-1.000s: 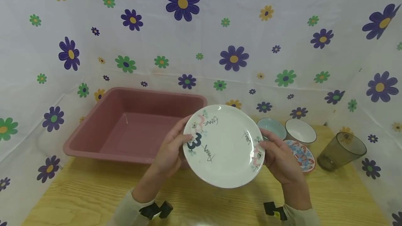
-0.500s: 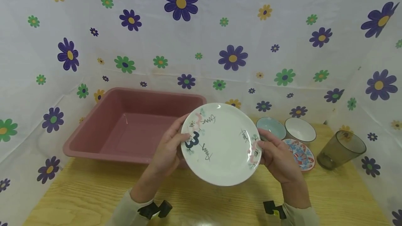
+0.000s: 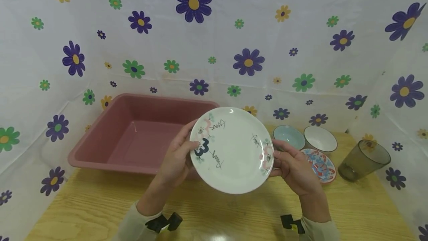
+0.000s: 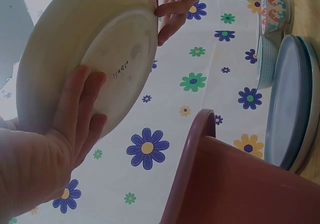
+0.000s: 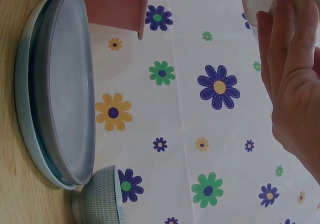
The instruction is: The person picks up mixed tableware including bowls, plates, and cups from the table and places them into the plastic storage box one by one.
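Note:
A white plate (image 3: 230,151) with painted flowers and dark script near its rim is held up above the table, its face tilted toward the head camera. The left hand (image 3: 175,159) grips its left edge, thumb on the face and fingers spread under the base, as the left wrist view shows on the plate's underside (image 4: 127,48). At the opposite edge, the right hand (image 3: 297,168) pinches the rim, thumb in front and fingers behind. In the right wrist view the right hand's fingers (image 5: 282,38) reach along the plate's back.
A pink basin (image 3: 147,144) stands at the left on the wooden table (image 3: 100,203). At the right are a light blue bowl (image 3: 289,137), a white bowl (image 3: 321,139), a red-and-blue patterned dish (image 3: 321,166) and a dark glass (image 3: 362,161). Stacked plates (image 5: 72,88) lie behind the held plate.
The plate has shifted a little left and up, both hands still at its edges. The right thumb has slid outward to the very rim.

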Demonstrator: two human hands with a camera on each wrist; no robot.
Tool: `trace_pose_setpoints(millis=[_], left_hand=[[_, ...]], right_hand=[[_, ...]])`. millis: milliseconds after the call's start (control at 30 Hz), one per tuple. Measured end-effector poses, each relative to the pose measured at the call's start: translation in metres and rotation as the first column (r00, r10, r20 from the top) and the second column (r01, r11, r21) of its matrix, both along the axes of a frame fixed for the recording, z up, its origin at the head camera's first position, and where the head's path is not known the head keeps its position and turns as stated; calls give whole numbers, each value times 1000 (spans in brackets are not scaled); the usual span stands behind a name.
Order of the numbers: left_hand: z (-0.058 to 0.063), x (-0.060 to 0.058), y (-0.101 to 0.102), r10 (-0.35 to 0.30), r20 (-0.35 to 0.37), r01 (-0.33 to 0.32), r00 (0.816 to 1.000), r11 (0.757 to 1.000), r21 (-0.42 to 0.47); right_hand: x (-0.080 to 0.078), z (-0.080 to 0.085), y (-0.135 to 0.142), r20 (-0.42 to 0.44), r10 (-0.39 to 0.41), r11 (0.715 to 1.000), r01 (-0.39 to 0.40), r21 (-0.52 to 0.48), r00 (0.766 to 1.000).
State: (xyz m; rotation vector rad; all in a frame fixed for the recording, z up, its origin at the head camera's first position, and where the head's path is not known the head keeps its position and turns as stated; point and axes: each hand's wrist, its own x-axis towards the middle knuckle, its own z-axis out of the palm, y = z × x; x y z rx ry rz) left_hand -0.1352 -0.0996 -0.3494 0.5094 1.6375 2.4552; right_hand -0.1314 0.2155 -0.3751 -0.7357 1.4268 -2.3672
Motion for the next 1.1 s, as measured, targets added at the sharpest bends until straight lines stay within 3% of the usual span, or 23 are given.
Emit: trace_pose_setpoints(millis=[267,500,1100], left_hand=[[1,0,-5,41,17,-41,999,999,-1],[4,-2,-10,65,33,-65,997,998,13],[9,-9,-32,174,2,-174,985,985,5]], right_hand=[[-2,0,-1,-14,55,998,-55,-24,998],[-3,-2,-2,35,58,998,-58,-9,998],[-6,-9,-4,59,51,998,-53,26,997]])
